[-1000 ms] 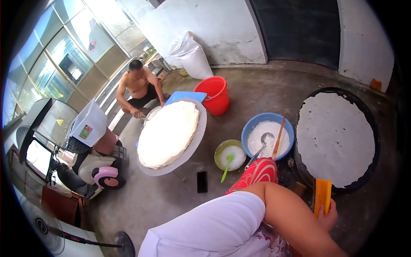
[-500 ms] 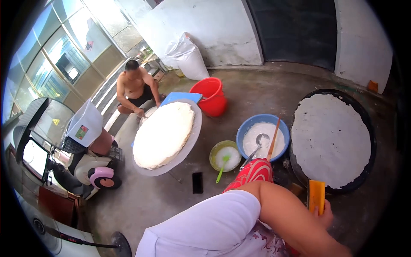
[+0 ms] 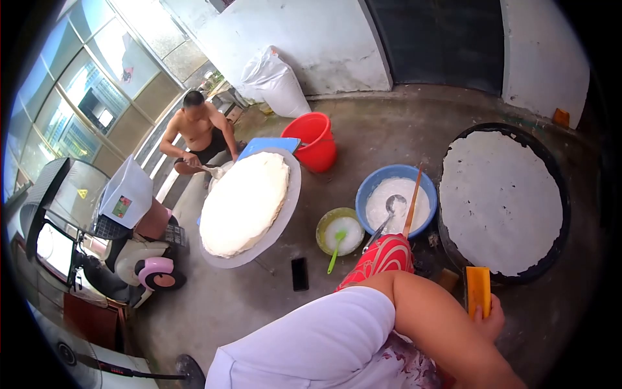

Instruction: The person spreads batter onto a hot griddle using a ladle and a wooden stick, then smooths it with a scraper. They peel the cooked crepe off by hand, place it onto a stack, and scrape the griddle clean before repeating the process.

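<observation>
An orange scraper (image 3: 478,290) is gripped by a hand (image 3: 490,319) beside a black griddle (image 3: 558,250) covered with 1 white sheet (image 3: 502,198).

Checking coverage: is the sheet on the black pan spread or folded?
Spread: the white sheet covers the black pan nearly to its rim.

scraper (image 3: 478,290): orange | bucket (image 3: 321,155): red | basin (image 3: 363,194): blue | spoon (image 3: 334,254): green | griddle (image 3: 547,259): black

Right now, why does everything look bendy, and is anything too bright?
Head view: a fisheye lens bends the wall and windows and leaves black corners; daylight washes the flatbread nearly white; the scraper in the right hand looks sharp.
</observation>
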Available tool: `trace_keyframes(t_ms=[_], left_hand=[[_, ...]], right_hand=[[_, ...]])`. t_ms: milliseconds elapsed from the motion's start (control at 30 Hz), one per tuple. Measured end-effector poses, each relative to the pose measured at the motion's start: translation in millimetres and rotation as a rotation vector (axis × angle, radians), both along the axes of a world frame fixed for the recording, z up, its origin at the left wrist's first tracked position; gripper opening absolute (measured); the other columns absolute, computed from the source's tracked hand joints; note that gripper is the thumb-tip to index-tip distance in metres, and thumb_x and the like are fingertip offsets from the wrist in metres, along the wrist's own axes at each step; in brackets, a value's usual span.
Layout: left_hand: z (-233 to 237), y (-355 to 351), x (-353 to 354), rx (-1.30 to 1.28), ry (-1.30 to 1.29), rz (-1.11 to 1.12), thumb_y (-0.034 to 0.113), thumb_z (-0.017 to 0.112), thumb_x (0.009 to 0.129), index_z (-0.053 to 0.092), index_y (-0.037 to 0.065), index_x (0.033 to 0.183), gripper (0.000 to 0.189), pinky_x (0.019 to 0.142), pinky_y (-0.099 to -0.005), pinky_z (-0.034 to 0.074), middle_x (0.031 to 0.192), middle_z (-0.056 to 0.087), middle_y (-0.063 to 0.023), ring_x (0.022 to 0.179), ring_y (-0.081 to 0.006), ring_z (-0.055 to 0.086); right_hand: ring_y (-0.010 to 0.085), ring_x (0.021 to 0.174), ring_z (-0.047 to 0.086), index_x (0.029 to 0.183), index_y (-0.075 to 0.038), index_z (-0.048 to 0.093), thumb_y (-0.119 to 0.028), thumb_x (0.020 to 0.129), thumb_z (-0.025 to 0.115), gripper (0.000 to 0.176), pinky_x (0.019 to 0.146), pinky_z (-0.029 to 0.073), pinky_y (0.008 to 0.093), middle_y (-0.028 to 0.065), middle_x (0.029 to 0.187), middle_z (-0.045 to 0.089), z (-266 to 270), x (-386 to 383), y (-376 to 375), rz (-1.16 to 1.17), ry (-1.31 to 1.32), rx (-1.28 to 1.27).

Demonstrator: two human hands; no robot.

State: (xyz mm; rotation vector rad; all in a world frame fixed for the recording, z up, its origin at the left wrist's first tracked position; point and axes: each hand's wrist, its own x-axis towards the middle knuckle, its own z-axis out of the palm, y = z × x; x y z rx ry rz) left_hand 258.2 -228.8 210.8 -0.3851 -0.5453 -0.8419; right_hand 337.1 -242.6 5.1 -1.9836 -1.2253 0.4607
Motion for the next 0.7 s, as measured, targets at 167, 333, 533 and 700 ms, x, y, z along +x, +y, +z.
trace_keyframes(t_ms=[167, 333, 533, 700], left_hand=[[-17.2, 12.6, 25.8, 0.141, -0.123, 0.309, 0.028, 0.04, 0.092, 0.05, -0.001, 0.116, 0.039, 0.1, -0.0382, 0.025, 0.128, 0.041, -0.0141, 0.121, -0.0238, 0.034], [-35.7, 66.0, 9.3, 0.537, 0.43, 0.918, 0.064, 0.036, 0.081, 0.062, 0.007, 0.073, 0.063, 0.068, -0.0379, 0.046, 0.078, 0.06, -0.0053, 0.083, -0.0174, 0.056], [-98.9, 109.8, -8.4, 0.396, 0.564, 0.896, 0.049, 0.038, 0.087, 0.06, 0.006, 0.078, 0.049, 0.096, -0.0473, 0.03, 0.113, 0.053, -0.0129, 0.116, -0.0302, 0.039], [-114.5, 122.0, -16.9, 0.506, 0.681, 0.984, 0.048, 0.039, 0.087, 0.058, 0.009, 0.072, 0.046, 0.096, -0.046, 0.028, 0.111, 0.053, -0.011, 0.117, -0.0278, 0.037]], right_hand=[[0.0342, 0.085, 0.056, 0.103, -0.004, 0.054, -0.002, 0.071, 0.056, 0.032, 0.074, 0.044, 0.0379, 0.0181, 0.091, 0.058, 0.5, 0.1, 3.5, 0.044, 0.019, -0.029], [0.0333, 0.086, 0.057, 0.105, -0.006, 0.056, -0.006, 0.074, 0.057, 0.031, 0.075, 0.045, 0.0375, 0.0169, 0.091, 0.059, 16.3, 3.4, -4.6, -0.023, -0.028, -0.115], [0.032, 0.071, 0.059, 0.099, -0.009, 0.06, -0.014, 0.072, 0.062, 0.027, 0.06, 0.047, 0.041, 0.0134, 0.082, 0.061, -1.2, -1.1, -0.4, 0.005, -0.303, 0.079], [0.0315, 0.069, 0.058, 0.095, -0.009, 0.061, -0.011, 0.066, 0.063, 0.03, 0.06, 0.046, 0.041, 0.0128, 0.075, 0.06, 14.1, -2.7, -2.8, -0.017, -0.169, 0.018]])
